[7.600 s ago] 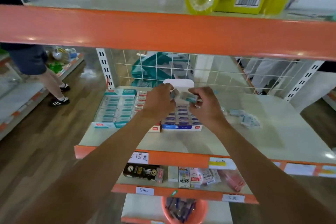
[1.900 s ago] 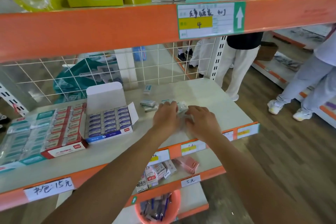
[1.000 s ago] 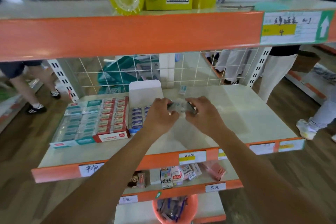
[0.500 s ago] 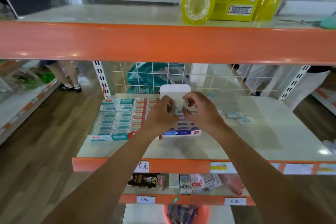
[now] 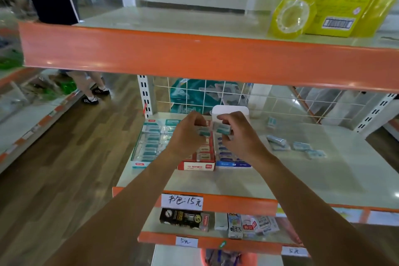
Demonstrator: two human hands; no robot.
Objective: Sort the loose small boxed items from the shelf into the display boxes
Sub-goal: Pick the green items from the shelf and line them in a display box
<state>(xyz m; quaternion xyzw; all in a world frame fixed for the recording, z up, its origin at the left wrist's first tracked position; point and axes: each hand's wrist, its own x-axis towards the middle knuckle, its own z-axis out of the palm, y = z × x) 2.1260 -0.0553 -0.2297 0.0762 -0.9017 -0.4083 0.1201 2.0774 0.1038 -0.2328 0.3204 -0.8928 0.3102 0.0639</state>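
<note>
Teal mini box (image 5: 204,131) pinched in L hand (image 5: 186,136), 2nd teal box (image 5: 223,128) gripped by R hand (image 5: 238,136), both above display boxes (image 5: 195,166); loose boxes (image 5: 278,142) off right.

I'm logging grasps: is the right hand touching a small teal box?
Touching. The head view shows the right hand pinching the small teal box, fingers over its top and thumb under it, with no gap between them.

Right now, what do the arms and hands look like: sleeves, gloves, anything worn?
Left hand and right hand are bare: no gloves, and no watch or band at either wrist. Both forearms are uncovered down to the frame's edge; no sleeve shows.
</note>
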